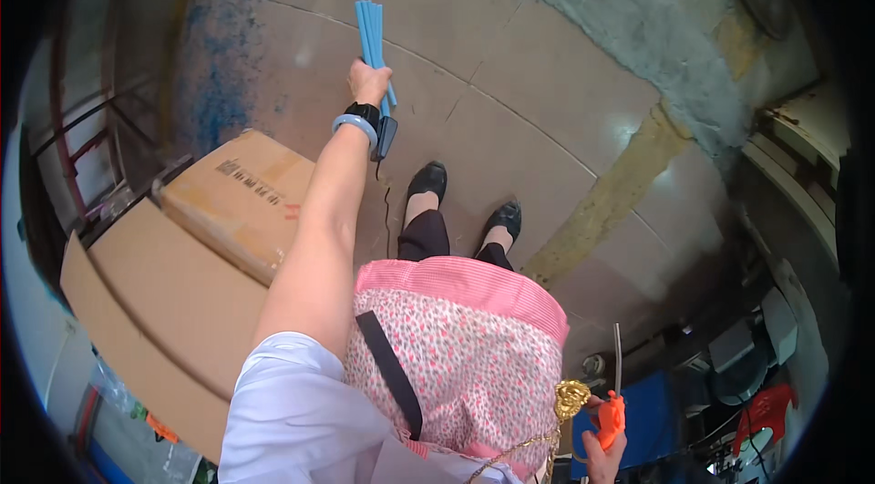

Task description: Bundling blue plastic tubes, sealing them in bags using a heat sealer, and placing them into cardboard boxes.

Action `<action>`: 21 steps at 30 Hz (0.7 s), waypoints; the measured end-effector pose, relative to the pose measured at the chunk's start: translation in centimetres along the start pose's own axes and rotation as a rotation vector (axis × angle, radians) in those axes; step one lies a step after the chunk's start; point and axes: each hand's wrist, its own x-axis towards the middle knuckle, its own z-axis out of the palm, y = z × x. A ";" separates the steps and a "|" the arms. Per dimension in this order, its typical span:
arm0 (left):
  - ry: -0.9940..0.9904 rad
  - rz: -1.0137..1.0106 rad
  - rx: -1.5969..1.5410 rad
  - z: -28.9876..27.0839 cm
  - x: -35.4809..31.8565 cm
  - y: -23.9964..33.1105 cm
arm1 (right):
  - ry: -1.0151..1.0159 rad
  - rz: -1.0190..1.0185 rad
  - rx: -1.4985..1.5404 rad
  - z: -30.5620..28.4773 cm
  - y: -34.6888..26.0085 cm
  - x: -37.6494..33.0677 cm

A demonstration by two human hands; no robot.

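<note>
My left hand (368,81) is stretched far out over the floor, its fingers wrapped round a bundle of light blue sticks (369,26). Several of them fan out past the fist, and their lower ends show below it. A black wrist strap (363,111) and a pale blue bangle (354,128) circle that wrist, with a small black device (386,136) and thin cord beside it. Low on the right, my right hand (603,455) is closed round an orange tool (612,420) with a thin metal tube, which looks like an air blow gun. A gold rose-shaped ornament (571,399) lies beside it.
Cardboard boxes stand at my left, one taped closed (239,197) and one with a raised flap (137,302). My black shoes (427,181) are on the tiled floor (510,74). A red stool (770,416) and dark equipment (734,375) crowd the lower right.
</note>
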 end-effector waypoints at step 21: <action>-0.870 -0.216 -1.539 -20.0 -29.6 20.3 | -0.119 -0.284 -0.316 0.5 -1.5 -13.7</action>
